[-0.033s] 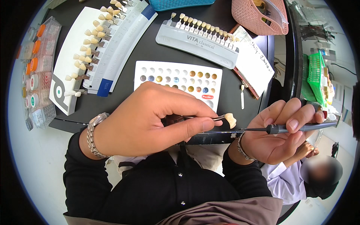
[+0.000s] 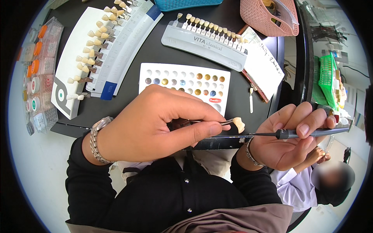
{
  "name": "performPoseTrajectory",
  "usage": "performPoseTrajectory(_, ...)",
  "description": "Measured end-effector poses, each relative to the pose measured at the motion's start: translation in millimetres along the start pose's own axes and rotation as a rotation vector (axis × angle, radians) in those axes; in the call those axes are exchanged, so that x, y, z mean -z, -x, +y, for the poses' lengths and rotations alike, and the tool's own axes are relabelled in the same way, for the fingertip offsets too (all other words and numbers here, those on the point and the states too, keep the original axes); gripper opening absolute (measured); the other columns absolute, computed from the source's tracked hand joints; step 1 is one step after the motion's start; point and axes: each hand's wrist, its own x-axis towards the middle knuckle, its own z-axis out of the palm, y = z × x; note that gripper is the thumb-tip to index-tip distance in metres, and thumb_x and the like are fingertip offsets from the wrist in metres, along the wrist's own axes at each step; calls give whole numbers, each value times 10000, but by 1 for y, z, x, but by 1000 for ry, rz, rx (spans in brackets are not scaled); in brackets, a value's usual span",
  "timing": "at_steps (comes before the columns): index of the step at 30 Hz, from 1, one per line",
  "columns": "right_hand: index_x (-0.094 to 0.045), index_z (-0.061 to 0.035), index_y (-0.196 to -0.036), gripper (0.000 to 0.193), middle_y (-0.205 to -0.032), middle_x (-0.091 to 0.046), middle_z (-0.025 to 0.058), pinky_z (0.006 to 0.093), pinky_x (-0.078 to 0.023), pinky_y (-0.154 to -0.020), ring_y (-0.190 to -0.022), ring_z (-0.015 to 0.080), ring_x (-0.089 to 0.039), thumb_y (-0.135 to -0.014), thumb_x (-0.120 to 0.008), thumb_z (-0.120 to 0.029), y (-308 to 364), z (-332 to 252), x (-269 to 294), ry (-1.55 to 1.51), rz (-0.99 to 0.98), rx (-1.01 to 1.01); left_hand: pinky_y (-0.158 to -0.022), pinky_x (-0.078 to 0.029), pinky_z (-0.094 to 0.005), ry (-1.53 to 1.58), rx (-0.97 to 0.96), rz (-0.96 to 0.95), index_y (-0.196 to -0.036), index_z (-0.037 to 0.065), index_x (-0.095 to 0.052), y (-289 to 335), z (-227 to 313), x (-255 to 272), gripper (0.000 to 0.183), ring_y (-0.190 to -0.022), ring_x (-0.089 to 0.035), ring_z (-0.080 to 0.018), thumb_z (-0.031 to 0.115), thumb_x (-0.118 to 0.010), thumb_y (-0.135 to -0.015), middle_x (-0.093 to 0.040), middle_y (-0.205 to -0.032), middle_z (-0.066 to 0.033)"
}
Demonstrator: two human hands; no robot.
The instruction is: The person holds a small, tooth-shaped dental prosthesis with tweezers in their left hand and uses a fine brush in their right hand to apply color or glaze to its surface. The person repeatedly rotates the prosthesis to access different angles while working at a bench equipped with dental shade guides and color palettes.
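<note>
My left hand is closed on slim metal tweezers, thumb and forefinger pinching near the tip. At that tip sits a cream tooth-shaped dental crown. My right hand grips a slender brush with a dark grey handle, its thin end aimed left, just below and right of the crown. Whether the brush tip touches anything I cannot tell. Beyond my left hand lies a white palette with wells of white, brown, yellow and blue paste; the hand hides its lower part.
Shade guides with rows of tooth tabs stand behind: a long one at left, a grey one at the middle. A single shade tab lies right of the palette, near a notepad. A pink basket stands far right; another person sits lower right.
</note>
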Motion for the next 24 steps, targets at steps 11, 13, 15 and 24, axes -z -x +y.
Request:
performPoseTrajectory(11, -322, 9, -1084, 352, -726, -385, 43, 211, -274, -441, -564, 103, -292, -755, -416, -73, 0, 2, -1, 0, -61, 48, -441, -383, -186, -27, -19, 18, -836, -33, -610, 0, 1, 0, 128, -481, -530, -87, 30, -562, -734, -585, -602, -85)
performPoseTrajectory(13, -322, 10, -1083, 352, -726, -384, 43, 212, -272, -443, -564, 103, -291, -755, -419, -70, -1, 1, -1, -30, -45, 34, -442, -383, -186, -27, -20, 21, -835, -33, -610, 0, 1, -1, 127, -481, -531, -88, 29, -561, -736, -585, -601, -84)
performPoseTrajectory(15, -324, 12, -1083, 344, -731, -384, 45, 210, -282, -459, -567, 101, -291, -759, -413, -61, -1, 1, -2, -37, -77, 25, -443, -383, -185, -22, -21, 22, -835, -33, -610, 0, 1, -1, 127, -480, -528, -87, 29, -560, -737, -586, -608, -87)
performPoseTrajectory(24, -292, -19, -1105, 346, -793, -512, 152, 220, -444, -558, -653, 150, -499, -791, -434, 4, -4, 5, 1, 221, 176, -110, -392, -343, -157, 130, -31, 198, -870, -10, -574, -1, 3, -1, 147, -455, -454, -45, 102, -515, -796, -597, -732, -82)
